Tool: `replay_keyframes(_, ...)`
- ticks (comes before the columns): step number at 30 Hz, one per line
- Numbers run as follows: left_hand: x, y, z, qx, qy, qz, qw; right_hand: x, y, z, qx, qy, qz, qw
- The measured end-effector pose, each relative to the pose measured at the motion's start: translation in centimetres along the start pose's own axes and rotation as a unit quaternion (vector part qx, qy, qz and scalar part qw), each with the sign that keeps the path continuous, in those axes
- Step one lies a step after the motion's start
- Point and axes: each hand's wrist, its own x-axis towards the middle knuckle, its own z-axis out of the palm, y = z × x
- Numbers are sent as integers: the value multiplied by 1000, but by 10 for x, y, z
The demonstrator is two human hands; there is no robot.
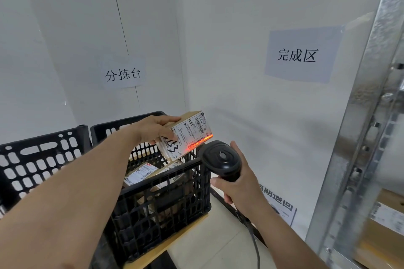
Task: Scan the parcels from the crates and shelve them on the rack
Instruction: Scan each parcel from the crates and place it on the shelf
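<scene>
My left hand grips a small cardboard parcel with a white shipping label, held tilted above the right black crate. A red scan line glows across the barcode at the label's lower edge. My right hand holds a black barcode scanner by its handle, its head just below and right of the parcel. Its cable hangs down toward the floor. Several more labelled parcels lie inside that crate.
A second black crate stands to the left, both on a wooden surface. A metal rack rises at the right, with a cardboard box on a lower shelf. Paper signs hang on the white walls.
</scene>
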Motion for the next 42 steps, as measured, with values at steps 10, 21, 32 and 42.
replay_keyframes(10,2,-2,1,1,-12,3,1000,-7,-6,2,6,11,2,1000)
replay_keyframes(21,3,-12,63,-238,93,70,964,-5,-27,9,117,77,-29,990)
replay_keyframes(32,10,-23,93,-323,145,79,932,-5,-42,14,134,74,-55,987)
replay_keyframes(42,14,-30,91,-317,129,66,937,-2,-42,16,114,65,-58,990)
